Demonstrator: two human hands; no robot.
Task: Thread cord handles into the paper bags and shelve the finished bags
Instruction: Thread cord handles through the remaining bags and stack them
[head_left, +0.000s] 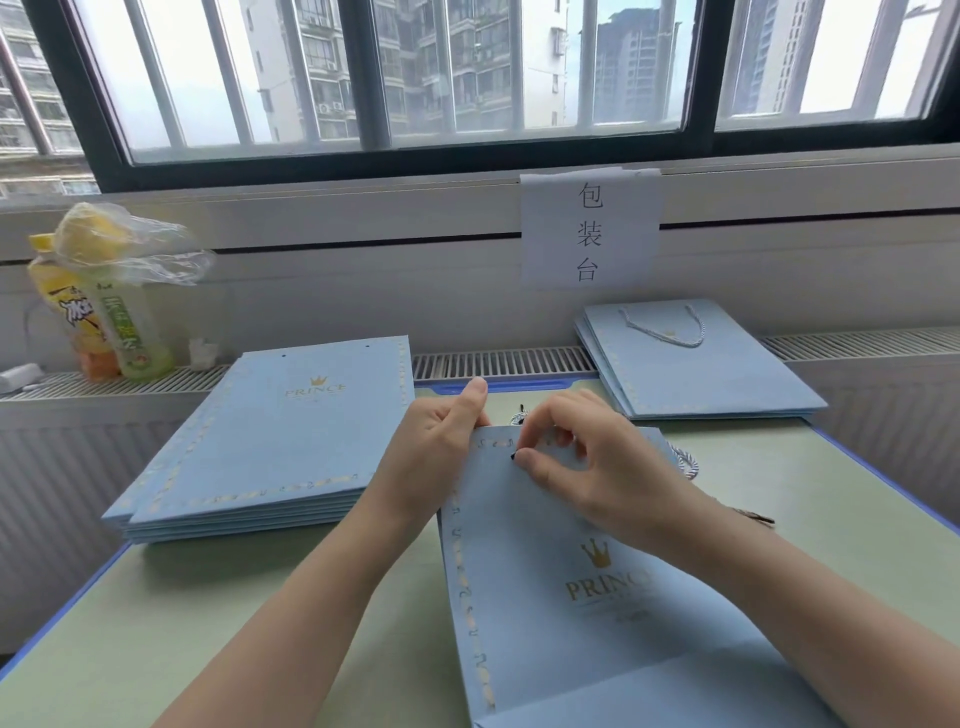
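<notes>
- Green table (218, 613) under a barred window (405, 78) carries my work, with the paper bag (587, 597) lying flat at its middle.
- My left hand (436, 447) grips that bag's top left corner, thumb up and fingers curled beneath, hidden by the paper.
- My right hand (587, 462) pinches at the black punched hole near the bag's top edge; the cord tip between my fingertips is too small to make out.
- Striped cord handle (684, 462) shows only in bits: a loop just beyond the bag's top edge, another past its right corner.
- My forearms cover the bag's right side, and the frame cuts off its lower end.
- Left of the bag, apart from it, sits a stack of unthreaded bags (270, 447); bare green lies between.
- Beyond the bag to the right, a stack of finished bags (696, 364) overhangs the table's far edge, below a paper sign (589, 231).
- Far left of the bag, bottles (104, 322) under crumpled plastic stand on the sill.
</notes>
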